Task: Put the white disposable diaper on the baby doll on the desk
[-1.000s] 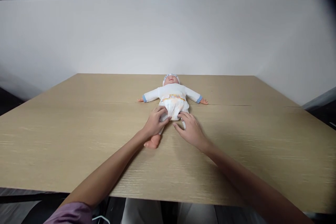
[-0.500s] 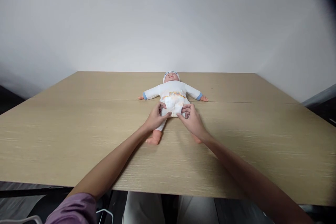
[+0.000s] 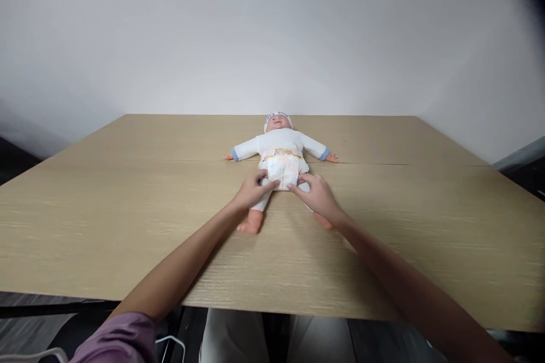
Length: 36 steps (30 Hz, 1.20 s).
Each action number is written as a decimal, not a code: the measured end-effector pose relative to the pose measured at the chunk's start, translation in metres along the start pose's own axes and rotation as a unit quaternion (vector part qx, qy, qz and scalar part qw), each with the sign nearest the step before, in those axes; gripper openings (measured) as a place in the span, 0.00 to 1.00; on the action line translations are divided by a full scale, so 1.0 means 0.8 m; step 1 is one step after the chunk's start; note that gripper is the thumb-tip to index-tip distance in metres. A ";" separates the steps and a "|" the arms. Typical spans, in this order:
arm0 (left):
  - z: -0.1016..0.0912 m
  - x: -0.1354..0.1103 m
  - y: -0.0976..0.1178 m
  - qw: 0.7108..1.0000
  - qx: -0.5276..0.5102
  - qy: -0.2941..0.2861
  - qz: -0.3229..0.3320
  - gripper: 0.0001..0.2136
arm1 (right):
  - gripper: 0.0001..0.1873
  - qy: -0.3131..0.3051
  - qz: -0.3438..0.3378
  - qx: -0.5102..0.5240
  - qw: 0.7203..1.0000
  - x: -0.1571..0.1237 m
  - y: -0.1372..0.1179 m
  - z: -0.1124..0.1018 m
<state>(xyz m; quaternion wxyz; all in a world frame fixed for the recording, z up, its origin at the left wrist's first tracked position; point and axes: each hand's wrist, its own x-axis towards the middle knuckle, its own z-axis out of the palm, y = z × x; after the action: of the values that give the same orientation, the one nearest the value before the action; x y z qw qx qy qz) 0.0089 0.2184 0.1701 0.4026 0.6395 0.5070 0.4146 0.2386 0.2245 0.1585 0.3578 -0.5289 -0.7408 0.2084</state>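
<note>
A baby doll (image 3: 281, 140) in a white outfit with blue cuffs and a white cap lies on its back, arms spread, feet toward me. Around its hips sits a white diaper (image 3: 283, 171) with an orange printed band at the waist. My left hand (image 3: 251, 188) pinches the diaper's edge at the leg on the left, thumb on the front and fingers at the side. On the other side, my right hand (image 3: 317, 195) grips the opposite leg edge between thumb and fingers. Parts of the doll's legs are hidden behind my hands.
The doll rests on a wide light wood table (image 3: 149, 210) with a thin seam across it. A pale partition wall (image 3: 272, 45) rises behind the table's far edge. My knees are below the near edge.
My right hand has shifted slightly right and down along the diaper's edge, and more of the doll's leg beside it shows. The left hand stays nearly in place.
</note>
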 end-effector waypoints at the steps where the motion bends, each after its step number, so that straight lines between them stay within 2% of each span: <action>1: -0.003 0.001 0.001 0.999 -0.041 -0.013 -0.021 0.19 | 0.14 -0.004 0.010 0.021 1.000 0.001 0.002 0.001; 5: -0.016 0.004 0.001 0.973 -0.190 -0.080 -0.103 0.25 | 0.18 -0.059 0.058 0.181 0.980 0.008 0.011 -0.002; 7: -0.022 0.005 -0.001 0.967 -0.215 -0.093 -0.103 0.26 | 0.20 -0.078 0.069 0.243 0.964 0.010 0.015 -0.004; 10: -0.024 0.007 -0.005 0.966 -0.227 -0.089 -0.083 0.26 | 0.22 -0.080 0.074 0.276 0.955 0.011 0.015 -0.005; 14: -0.019 0.008 -0.012 0.970 -0.219 -0.068 -0.075 0.25 | 0.21 -0.041 0.073 0.235 0.968 0.007 0.006 -0.007; 18: -0.013 0.008 -0.018 0.970 -0.228 -0.043 -0.078 0.24 | 0.16 0.005 0.065 0.104 0.992 -0.003 -0.011 -0.013; 24: -0.016 0.005 -0.019 0.979 -0.196 -0.012 -0.054 0.22 | 0.12 0.080 0.025 0.002 0.996 -0.017 -0.029 -0.023; 27: -0.032 0.011 -0.016 0.993 -0.110 0.034 -0.009 0.21 | 0.11 0.100 -0.001 -0.001 0.995 -0.009 -0.017 -0.036; 29: -0.048 0.023 -0.016 0.995 0.014 0.084 0.045 0.16 | 0.11 0.130 -0.034 -0.020 0.991 0.007 0.004 -0.046; 30: -0.056 0.031 -0.017 0.987 0.091 0.111 0.075 0.14 | 0.12 0.143 -0.058 -0.044 0.987 0.019 0.018 -0.051; 32: -0.070 0.054 -0.021 0.952 0.243 0.144 0.117 0.15 | 0.16 0.152 -0.104 -0.109 0.977 0.047 0.047 -0.058; 34: -0.078 0.081 -0.024 0.918 0.358 0.137 0.099 0.22 | 0.24 0.132 -0.121 -0.159 0.971 0.079 0.072 -0.057; 36: -0.079 0.109 -0.025 0.901 0.417 0.106 0.048 0.27 | 0.32 0.093 -0.099 -0.198 0.971 0.110 0.084 -0.050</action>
<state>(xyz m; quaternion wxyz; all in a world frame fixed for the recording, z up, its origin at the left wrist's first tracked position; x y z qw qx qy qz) -0.0442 0.3131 0.1829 0.0224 0.7248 0.6417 0.2499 0.2949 0.3281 0.1655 0.3320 -0.5300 -0.7798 -0.0287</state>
